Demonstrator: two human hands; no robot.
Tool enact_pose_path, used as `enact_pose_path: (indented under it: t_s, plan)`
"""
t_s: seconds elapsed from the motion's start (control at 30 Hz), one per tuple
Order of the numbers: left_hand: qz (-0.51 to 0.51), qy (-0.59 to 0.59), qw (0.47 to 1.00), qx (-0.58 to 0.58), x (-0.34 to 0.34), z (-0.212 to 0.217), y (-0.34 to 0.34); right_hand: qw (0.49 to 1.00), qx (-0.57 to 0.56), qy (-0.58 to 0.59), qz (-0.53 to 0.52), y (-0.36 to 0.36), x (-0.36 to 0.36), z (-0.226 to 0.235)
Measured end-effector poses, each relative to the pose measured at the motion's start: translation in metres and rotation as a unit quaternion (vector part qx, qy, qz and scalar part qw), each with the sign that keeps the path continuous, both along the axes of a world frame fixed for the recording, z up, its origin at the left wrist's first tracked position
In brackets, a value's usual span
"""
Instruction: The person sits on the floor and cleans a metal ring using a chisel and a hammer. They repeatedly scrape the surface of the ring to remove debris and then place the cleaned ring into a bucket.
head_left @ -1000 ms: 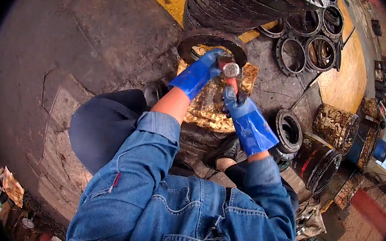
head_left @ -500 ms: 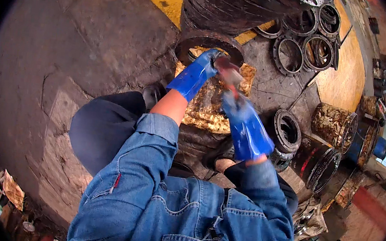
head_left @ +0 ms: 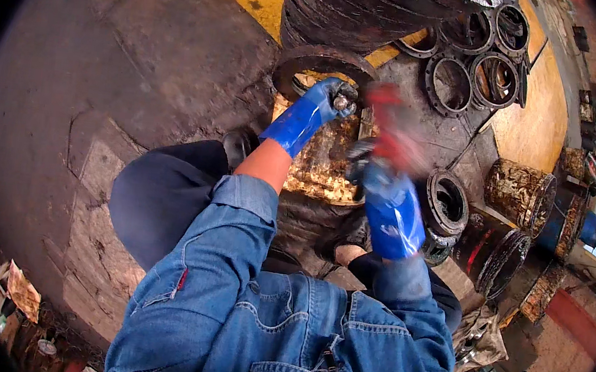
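Both my hands wear blue rubber gloves with dark, soiled fingers. My left hand [head_left: 330, 101] is closed around a metal tool, apparently a chisel or punch, whose round bright end [head_left: 341, 102] shows above the fist; its lower part is hidden. The fist sits at the near side of a dark metal flange ring [head_left: 302, 61]. Below lies a grease-stained yellowish drum or block [head_left: 314, 173]. My right hand [head_left: 376, 169] grips a red hammer [head_left: 393, 132], smeared by motion, raised to the right of the left fist and apart from it.
A large black ribbed hose or pipe [head_left: 345, 17] stands just beyond the ring. Several flange rings [head_left: 448, 85] lie at the far right, another ring [head_left: 447, 202] beside my right forearm. Stained drums [head_left: 518, 195] lie farther right. My bent knee [head_left: 162, 197] is at left.
The hammer has swung away from the left fist, up and to the right, uncovering the metal tool's round end. My left hand has stayed nearly in place.
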State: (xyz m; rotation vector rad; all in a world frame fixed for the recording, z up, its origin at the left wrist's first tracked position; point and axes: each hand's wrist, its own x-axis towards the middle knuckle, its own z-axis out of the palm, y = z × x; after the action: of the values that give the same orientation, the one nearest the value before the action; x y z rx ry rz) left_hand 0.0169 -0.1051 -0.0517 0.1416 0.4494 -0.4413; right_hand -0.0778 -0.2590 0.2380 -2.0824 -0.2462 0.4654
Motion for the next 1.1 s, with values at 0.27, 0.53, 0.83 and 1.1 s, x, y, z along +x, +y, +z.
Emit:
enact_pose_path:
  t_s: [0.27, 0.53, 0.83, 1.1]
  plan:
    - [0.023, 0.005, 0.997, 0.075, -0.007, 0.030, -0.002, 0.995, -0.061, 0.074, 0.000, -0.014, -0.001, 0.011]
    - [-0.014, 0.062, 0.997, 0.041, -0.004, 0.019, 0.001, 0.965, -0.129, -0.206, 0.095, -0.027, 0.000, -0.021]
    - [-0.137, -0.012, 0.976, 0.170, -0.031, -0.015, -0.010, 0.960, -0.154, 0.234, 0.017, -0.073, 0.014, -0.104]
    - [-0.221, -0.028, 0.966, 0.132, -0.018, 0.066, -0.071, 0.905, -0.422, 0.037, -0.045, -0.214, 0.038, -0.170]
